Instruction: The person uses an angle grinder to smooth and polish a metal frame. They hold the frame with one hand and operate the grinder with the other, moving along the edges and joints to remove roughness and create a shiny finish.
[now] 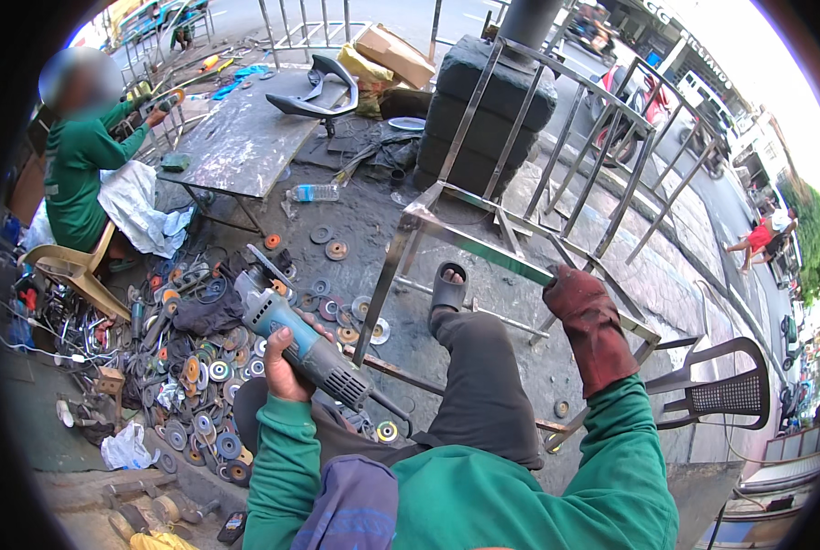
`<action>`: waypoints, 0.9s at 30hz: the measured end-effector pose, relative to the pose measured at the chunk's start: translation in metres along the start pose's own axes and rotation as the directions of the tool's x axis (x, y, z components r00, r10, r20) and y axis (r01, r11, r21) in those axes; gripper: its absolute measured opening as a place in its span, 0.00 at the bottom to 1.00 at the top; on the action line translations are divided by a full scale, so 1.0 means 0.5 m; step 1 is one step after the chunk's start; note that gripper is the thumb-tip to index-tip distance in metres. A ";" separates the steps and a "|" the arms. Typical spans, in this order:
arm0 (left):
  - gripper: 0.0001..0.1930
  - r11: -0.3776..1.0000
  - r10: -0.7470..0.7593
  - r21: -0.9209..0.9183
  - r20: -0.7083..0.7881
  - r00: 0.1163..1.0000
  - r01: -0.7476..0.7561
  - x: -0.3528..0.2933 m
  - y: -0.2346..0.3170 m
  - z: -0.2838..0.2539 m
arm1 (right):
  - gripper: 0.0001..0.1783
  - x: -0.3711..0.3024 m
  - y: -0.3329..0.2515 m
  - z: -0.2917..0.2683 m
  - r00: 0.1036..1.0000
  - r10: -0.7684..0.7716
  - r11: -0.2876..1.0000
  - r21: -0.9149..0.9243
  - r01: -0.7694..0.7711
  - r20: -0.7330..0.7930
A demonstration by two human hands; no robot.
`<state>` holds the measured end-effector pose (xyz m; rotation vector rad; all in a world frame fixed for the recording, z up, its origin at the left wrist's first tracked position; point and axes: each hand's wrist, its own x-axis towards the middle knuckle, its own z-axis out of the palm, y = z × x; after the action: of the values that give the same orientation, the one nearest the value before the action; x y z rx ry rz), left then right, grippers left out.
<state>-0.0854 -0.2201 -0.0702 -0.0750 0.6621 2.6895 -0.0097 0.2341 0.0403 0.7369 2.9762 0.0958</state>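
My left hand (pixel 286 367), bare, grips a blue and grey angle grinder (pixel 291 325) by its body; the disc end points up and to the left, away from the frame. My right hand (pixel 582 307) wears a dark red glove and clamps the top rail of a shiny steel frame (pixel 469 240) that stands on the ground in front of me. My raised knee and sandalled foot (pixel 448 286) rest against the frame's lower bar.
Several used grinding discs (pixel 203 385) and scrap litter the ground at left. A person in green (pixel 84 165) sits on a plastic chair beside a metal worktable (pixel 245 128). A dark plastic chair (pixel 726 394) stands at right; steel railings (pixel 602 156) lean behind.
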 end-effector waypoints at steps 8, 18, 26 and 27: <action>0.28 0.994 -0.020 0.110 -0.018 1.000 0.021 0.022 -0.027 0.015 | 0.32 -0.005 0.016 -0.024 0.994 -0.101 0.971 0.214 0.107 -0.041; 0.22 0.953 -0.103 0.278 -0.077 0.992 0.121 0.076 -0.113 0.043 | 0.51 -0.161 -0.180 0.064 0.820 -0.440 0.388 0.746 0.541 -0.365; 0.23 0.865 0.022 0.502 -0.003 1.000 -0.018 0.063 -0.139 0.050 | 0.32 -0.203 -0.365 0.210 0.279 -0.802 0.159 0.638 -0.754 0.529; 0.23 0.849 0.003 0.529 -0.008 1.000 0.002 0.057 -0.137 0.047 | 0.27 -0.203 -0.371 0.213 0.266 -0.817 0.155 0.639 -0.754 0.512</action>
<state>-0.0861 -0.1435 -0.0831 0.0603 1.3794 2.4046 0.0029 0.0275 -0.0745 0.2972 1.1185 -1.8833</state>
